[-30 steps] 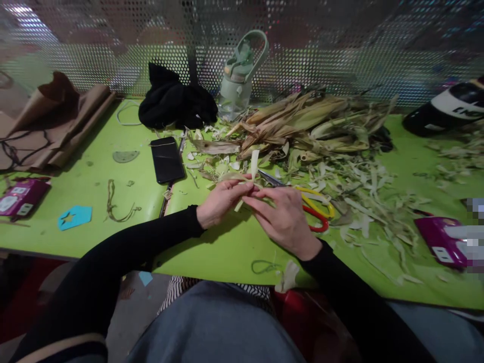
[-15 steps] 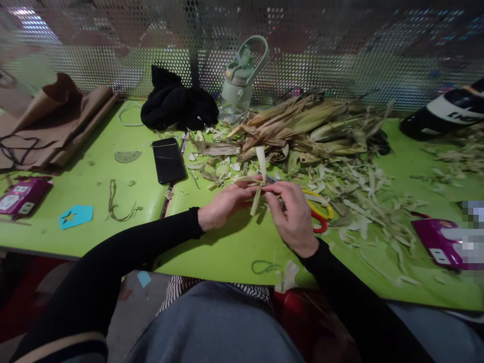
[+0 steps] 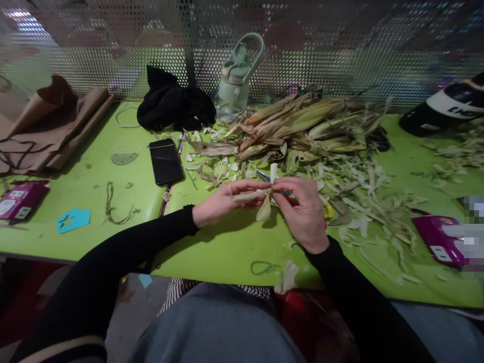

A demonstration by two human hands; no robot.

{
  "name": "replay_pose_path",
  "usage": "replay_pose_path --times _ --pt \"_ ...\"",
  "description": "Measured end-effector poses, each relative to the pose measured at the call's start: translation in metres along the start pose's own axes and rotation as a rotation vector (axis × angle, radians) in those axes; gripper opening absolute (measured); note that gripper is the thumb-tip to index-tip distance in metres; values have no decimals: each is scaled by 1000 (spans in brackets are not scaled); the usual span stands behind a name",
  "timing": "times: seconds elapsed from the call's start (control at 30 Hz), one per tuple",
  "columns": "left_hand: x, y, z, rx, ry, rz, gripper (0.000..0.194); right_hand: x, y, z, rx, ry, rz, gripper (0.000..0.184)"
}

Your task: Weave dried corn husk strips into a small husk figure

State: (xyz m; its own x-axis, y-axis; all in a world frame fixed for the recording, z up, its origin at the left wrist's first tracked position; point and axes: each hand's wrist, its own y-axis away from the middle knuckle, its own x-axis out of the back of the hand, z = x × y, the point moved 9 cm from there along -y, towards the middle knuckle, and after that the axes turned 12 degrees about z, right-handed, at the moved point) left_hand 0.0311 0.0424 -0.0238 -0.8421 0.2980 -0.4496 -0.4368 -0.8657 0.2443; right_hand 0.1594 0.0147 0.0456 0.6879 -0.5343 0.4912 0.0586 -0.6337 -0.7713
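Between my two hands is a small piece made of pale corn husk strips [image 3: 264,209], with one strip pointing up, one to the left and one hanging down. My left hand [image 3: 224,199] grips it from the left side, its fingers partly hidden behind the strips. My right hand [image 3: 301,210] pinches the middle of the piece, where the strips meet, between thumb and fingers. Behind and under my right hand lie scissors [image 3: 328,210] with yellow and red handles, mostly covered by the hand; the blade tip shows above the fingers.
Beyond my hands lies a heap of dry corn husks [image 3: 295,121], with shreds spread to the right. A water bottle [image 3: 233,85], a black cloth [image 3: 176,103] and a phone [image 3: 166,162] stand or lie at the back left. Purple packets [image 3: 438,237] and a brown paper bag [image 3: 56,118] flank the sides.
Both hands have shifted slightly with the husk piece, the right hand moving right and now covering more of the scissor handles. The husk piece has turned, its lower strip now showing broader.
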Motion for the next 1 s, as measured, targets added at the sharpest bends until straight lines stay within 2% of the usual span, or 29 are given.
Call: replay_pose_path --times 0.07,0.17,0.23,0.3,0.43,0.53,0.6,0.7,0.77,0.83,0.93,1.0 --pt "1 0 0 6 6 -18 34 2 -2 -2 26 1 7 10" --pt "-3 2 3 16 14 -98 36 2 -2 3 -10 -34 -8 10" --pt "-8 5 3 64 46 -168 35 1 -1 7 -43 -93 -25 9" --pt "-9 6 3 111 91 -175 29 1 -1 10 -76 -140 -29 8" --pt "-2 4 0 145 86 -45 27 3 -2 9 -65 -120 -11 9" --pt "-4 4 -6 155 18 -25 34 1 -2 -2 35 -61 -23 12" --pt "-5 4 -8 152 11 -3 28 -1 -1 -7 72 -30 -23 15" --pt "2 2 -9 160 46 108 15 8 0 -7 51 20 83 30" --pt "8 1 -7 146 67 178 13 14 1 -14 98 43 143 37" --pt "12 1 -4 115 72 214 11 6 5 -29 239 51 61 37" --pt "15 1 -1 67 50 236 13 -16 17 -47 430 102 -167 30" --pt "15 1 -1 40 37 237 14 -21 22 -53 497 136 -200 26"
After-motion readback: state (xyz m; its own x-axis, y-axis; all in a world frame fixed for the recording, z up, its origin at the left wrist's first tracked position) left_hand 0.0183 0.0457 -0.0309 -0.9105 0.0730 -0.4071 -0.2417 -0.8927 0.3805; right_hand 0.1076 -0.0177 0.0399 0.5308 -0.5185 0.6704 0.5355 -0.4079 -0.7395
